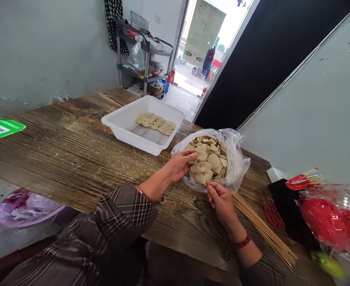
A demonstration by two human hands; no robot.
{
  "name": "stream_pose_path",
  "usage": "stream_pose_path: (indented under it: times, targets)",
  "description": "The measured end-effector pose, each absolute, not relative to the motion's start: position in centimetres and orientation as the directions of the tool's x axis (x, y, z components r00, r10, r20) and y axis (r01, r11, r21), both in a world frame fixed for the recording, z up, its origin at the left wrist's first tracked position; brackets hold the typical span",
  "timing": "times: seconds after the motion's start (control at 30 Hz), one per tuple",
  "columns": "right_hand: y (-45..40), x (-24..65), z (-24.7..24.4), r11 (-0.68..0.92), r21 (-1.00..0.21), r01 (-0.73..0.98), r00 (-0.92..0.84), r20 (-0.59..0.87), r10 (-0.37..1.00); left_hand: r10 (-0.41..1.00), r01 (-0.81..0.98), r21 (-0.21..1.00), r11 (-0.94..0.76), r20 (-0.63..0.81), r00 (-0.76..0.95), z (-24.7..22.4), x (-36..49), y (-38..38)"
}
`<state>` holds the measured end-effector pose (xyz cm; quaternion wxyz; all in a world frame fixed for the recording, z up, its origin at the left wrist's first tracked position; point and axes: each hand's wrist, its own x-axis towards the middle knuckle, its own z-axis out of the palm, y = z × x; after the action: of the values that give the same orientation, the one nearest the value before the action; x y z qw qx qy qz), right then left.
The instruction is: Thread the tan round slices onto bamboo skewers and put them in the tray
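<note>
Several flat beige discs [201, 167] are threaded in a row on a thin stick. My left hand [181, 165] is closed on the topmost disc, thumb on its face. Below the row, my right hand [219, 196] pinches the lower end of the stick. Both hands are over the near left part of a clear plastic bag [237, 159] full of loose beige discs [213, 161]. A bundle of thin wooden sticks [264, 230] lies on the table to the right of my right hand.
A white tray [133, 137] holding skewered discs [155, 122] stands beyond my left hand on the wooden table [73, 159]. To the right are red-handled scissors [273, 214], a black box and red packages [327, 222]. A shelf cart [146, 59] stands by the doorway.
</note>
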<state>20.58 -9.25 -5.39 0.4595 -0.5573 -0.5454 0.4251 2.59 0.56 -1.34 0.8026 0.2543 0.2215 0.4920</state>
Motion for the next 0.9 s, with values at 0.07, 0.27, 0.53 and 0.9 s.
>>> stream_pose_path:
  times: [0.07, 0.27, 0.53, 0.9]
  targets:
    - [-9.0, 20.2, -5.1, 0.021, -0.966, 0.258, 0.039, 0.032, 0.999, 0.913, -0.688, 0.626, 0.367, -0.101, 0.395, -1.4, 2.4, 0.8]
    - [-9.0, 19.6, -5.0, 0.062, -0.964, 0.259, 0.048, 0.077, 0.996, 0.899, -0.615, 0.708, 0.347, -0.064, 0.434, -1.6, 2.7, 0.6]
    - [-9.6, 20.2, -4.2, 0.108, -0.969, 0.224, 0.017, 0.115, 0.993, 0.857, -0.563, 0.717, 0.411, -0.093, 0.507, -1.7, 3.0, 0.6]
    - [-9.6, 19.7, -3.8, 0.07, -0.966, 0.248, 0.018, 0.077, 0.997, 0.907, -0.579, 0.752, 0.315, -0.06, 0.417, -0.6, 3.6, -0.7]
